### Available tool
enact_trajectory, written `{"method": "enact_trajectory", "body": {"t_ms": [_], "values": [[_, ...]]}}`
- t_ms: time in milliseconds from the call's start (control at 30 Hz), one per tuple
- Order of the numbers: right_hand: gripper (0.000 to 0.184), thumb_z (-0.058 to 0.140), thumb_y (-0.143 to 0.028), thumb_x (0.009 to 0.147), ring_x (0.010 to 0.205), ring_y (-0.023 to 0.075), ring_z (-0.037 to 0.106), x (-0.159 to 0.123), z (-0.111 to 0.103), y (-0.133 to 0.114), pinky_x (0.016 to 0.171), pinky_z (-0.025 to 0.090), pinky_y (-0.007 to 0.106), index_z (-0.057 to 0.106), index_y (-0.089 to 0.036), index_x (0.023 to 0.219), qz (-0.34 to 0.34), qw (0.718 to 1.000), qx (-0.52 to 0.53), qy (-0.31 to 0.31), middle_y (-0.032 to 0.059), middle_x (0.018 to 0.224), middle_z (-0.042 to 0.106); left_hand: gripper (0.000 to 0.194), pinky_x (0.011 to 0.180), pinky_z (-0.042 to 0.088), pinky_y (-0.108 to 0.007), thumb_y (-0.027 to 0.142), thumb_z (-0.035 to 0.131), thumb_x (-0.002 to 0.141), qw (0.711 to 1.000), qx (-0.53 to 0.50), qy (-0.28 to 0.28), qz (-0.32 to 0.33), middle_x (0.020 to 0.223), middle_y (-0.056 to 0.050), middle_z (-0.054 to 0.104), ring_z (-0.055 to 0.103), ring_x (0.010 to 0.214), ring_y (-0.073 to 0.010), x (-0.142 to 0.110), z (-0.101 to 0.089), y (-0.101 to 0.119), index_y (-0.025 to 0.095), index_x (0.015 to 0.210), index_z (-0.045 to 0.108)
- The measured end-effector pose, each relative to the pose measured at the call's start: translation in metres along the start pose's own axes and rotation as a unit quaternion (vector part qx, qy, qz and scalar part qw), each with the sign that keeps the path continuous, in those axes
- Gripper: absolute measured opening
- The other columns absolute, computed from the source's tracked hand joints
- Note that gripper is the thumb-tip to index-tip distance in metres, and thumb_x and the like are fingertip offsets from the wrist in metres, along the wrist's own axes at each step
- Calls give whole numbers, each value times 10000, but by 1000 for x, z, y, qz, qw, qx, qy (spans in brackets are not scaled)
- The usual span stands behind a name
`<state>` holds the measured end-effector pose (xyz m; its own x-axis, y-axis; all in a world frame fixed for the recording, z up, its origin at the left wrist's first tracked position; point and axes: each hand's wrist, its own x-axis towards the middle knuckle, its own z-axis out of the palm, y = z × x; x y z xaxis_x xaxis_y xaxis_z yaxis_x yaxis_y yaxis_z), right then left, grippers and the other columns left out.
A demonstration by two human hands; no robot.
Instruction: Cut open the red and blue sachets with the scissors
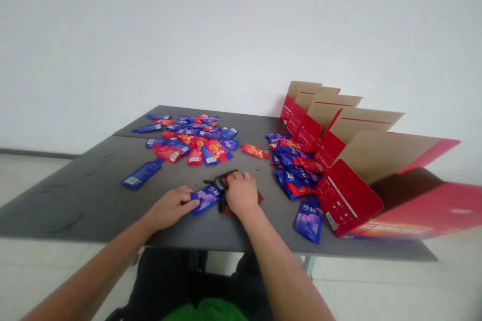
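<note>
Across the dark grey worktop [100, 213], red boxes [352, 198] are standing open in a row at your right, while a wide heap of pouches [199, 133] is lying toward the far left and a smaller heap [297, 168] beside the boxes. Your right hand [243, 193] is covering a black device [220, 182]; whether it is gripping cannot be told. Your left hand [173, 208] is pinching a blue pouch [206, 200], whose right end is meeting the device.

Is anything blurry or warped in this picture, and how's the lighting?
Head view: the nearest open red cardboard box looks stretched toward the right edge, probably from a wide lens; head view: small print on the flat blue plastic pouch at the left hand is too soft to read; head view: light on the plain white wall is fairly even, without strong glare.
</note>
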<state>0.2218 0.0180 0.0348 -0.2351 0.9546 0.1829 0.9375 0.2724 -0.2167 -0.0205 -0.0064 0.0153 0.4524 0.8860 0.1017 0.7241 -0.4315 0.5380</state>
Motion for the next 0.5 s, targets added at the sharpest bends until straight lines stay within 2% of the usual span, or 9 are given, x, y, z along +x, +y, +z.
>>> {"method": "enact_trajectory", "body": {"t_ms": [67, 100, 167, 233, 267, 300, 433, 500], "values": [[268, 463, -264, 1034, 1101, 283, 539, -1, -7, -1, 903, 428, 406, 704, -198, 1131, 32, 999, 0, 21, 127, 1230, 669, 510, 774, 496, -285, 491, 490, 1010, 1000, 0, 7, -2, 772, -21, 658, 633, 809, -180, -1, 1, 1, 207, 605, 617], [255, 491, -284, 1025, 1108, 279, 535, -4, -9, -7, 912, 428, 400, 696, -203, 1155, 24, 999, 14, 33, 122, 1258, 660, 504, 773, 495, -285, 483, 490, 1008, 1000, -3, 6, -4, 765, -20, 656, 634, 811, -183, -1, 2, 0, 208, 605, 618], [249, 574, -326, 988, 1127, 262, 526, -10, -5, -24, 927, 429, 377, 677, -230, 1194, -50, 996, 52, 45, 82, 1316, 642, 433, 802, 503, -293, 446, 502, 992, 1000, -9, 17, -15, 818, -27, 691, 648, 862, -199, -2, 4, 0, 214, 665, 668], [255, 626, -340, 957, 1129, 251, 524, -15, 4, -36, 917, 431, 363, 673, -255, 1192, -130, 988, 74, 33, 41, 1316, 649, 334, 829, 509, -304, 404, 533, 960, 999, -11, 37, -30, 907, -32, 728, 661, 913, -215, -3, 6, 0, 225, 744, 713], [239, 623, -333, 959, 1122, 251, 527, -16, 8, -37, 904, 431, 364, 679, -258, 1179, -142, 987, 72, 24, 36, 1295, 660, 309, 837, 509, -306, 393, 544, 951, 999, -9, 41, -33, 928, -31, 734, 663, 923, -216, -3, 6, 1, 229, 752, 715], [217, 599, -315, 973, 1112, 256, 531, -14, 11, -34, 892, 429, 370, 688, -253, 1161, -128, 990, 61, 17, 44, 1268, 672, 312, 839, 506, -304, 391, 549, 953, 999, -6, 42, -32, 917, -29, 731, 663, 918, -213, -3, 6, 1, 229, 733, 700], [252, 482, -250, 1022, 1073, 287, 548, 4, 3, 1, 863, 423, 401, 725, -199, 1062, 22, 1000, -3, -1, 118, 1181, 691, 438, 790, 488, -280, 433, 521, 997, 1000, 3, 22, -14, 797, -18, 669, 642, 837, -181, -2, 3, 4, 211, 627, 595], [266, 476, -276, 1030, 1069, 292, 548, 7, -7, 7, 869, 428, 406, 722, -195, 1090, 45, 999, -4, 16, 124, 1194, 686, 444, 779, 485, -278, 439, 521, 1000, 1000, 4, 23, -16, 807, -20, 668, 642, 829, -178, -2, 3, 3, 209, 626, 592]]}}
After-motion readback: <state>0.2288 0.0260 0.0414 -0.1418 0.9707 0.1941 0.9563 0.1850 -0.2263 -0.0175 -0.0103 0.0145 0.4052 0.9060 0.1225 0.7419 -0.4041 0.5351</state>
